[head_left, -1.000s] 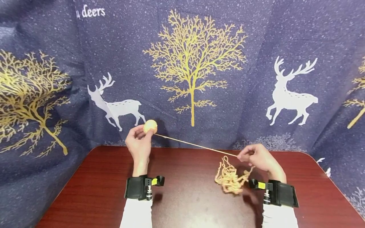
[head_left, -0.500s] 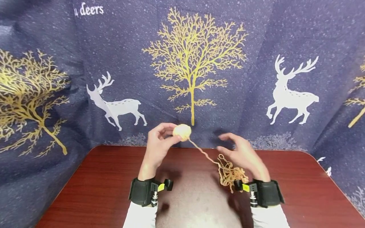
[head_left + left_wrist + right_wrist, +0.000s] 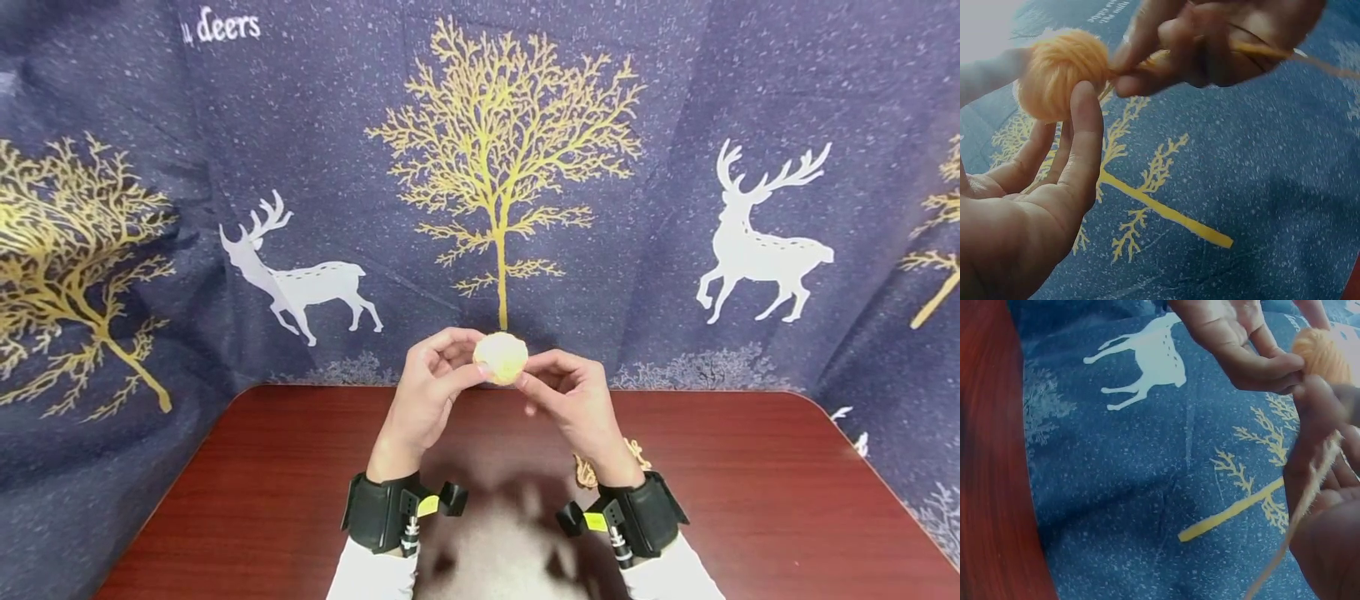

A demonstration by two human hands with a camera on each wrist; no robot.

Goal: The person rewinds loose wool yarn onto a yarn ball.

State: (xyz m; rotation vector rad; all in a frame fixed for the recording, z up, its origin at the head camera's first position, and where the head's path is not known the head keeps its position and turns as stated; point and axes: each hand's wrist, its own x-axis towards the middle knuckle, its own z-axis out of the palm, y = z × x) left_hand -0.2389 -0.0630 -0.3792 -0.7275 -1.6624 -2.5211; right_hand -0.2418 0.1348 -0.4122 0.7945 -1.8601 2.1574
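A small ball of yellow-orange yarn (image 3: pixel 500 358) is held up above the table's far edge. My left hand (image 3: pixel 427 383) pinches it between thumb and fingers; the left wrist view shows the wound strands of the yarn ball (image 3: pixel 1063 75) closely. At the ball's right side, my right hand (image 3: pixel 573 400) pinches the yarn strand where it leaves the ball. In the right wrist view the loose strand (image 3: pixel 1297 515) runs across the right hand and trails downward. A loose heap of yarn (image 3: pixel 585 472) lies on the table, mostly hidden behind the right forearm.
The reddish-brown table (image 3: pixel 750 475) has rounded far corners. Right behind it hangs a dark blue cloth (image 3: pixel 645 250) printed with white deer and yellow trees. Each wrist wears a black strap with a small camera mount (image 3: pixel 450 498).
My left hand has carried the yarn ball rightward to the middle. The right hand let go of the stretched strand, moved left, and now pinches the yarn at the ball.
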